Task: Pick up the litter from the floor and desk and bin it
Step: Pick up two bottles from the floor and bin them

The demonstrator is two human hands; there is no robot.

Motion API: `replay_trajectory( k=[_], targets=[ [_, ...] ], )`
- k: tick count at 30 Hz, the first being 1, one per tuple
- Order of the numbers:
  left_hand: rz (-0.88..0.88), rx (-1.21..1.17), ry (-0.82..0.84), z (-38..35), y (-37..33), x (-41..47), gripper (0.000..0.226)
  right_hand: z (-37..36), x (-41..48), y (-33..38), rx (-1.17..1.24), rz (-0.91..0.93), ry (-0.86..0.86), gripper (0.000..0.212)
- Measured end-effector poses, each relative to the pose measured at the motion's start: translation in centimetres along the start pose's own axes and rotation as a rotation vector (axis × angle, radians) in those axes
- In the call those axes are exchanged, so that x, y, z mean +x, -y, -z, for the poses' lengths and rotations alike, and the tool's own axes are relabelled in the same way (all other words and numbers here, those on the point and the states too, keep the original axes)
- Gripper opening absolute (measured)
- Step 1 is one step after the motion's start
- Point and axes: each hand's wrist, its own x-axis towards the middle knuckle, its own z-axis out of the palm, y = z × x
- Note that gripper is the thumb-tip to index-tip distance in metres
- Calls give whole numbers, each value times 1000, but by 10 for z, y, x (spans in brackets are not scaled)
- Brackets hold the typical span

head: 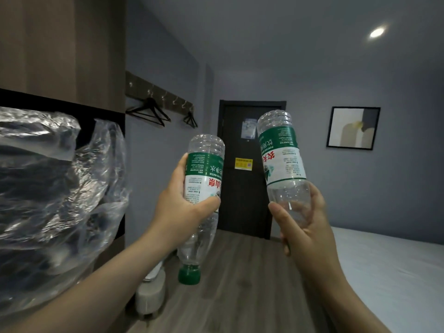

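I hold two empty clear plastic water bottles with green and white labels, both upside down at chest height. My left hand [185, 207] grips the left bottle [204, 169] around its label; its green cap [189, 275] points down. My right hand [305, 227] grips the right bottle [281, 155] near its neck end, base tilted up; its cap is hidden in my palm. A crumpled clear plastic bag [52, 188] fills the left side of the view, close to my left forearm.
A dark door [242, 188] stands straight ahead across the wood floor [240, 284]. A bed with a pale sheet [389, 265] lies at the right. A small light stool [151, 294] sits low beside the wall. Black hangers [149, 111] hang from wall hooks.
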Motion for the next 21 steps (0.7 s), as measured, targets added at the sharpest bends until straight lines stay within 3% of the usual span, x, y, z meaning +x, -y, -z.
replay_trajectory(
  k=[8,21],
  targets=[
    [-13,-29,26,-24,95,103,92,-59,92,-90,-22,9,-31,78],
    [25,-10,50,-62,249,316,92,-174,277,-234,5,-18,-55,66]
  ],
)
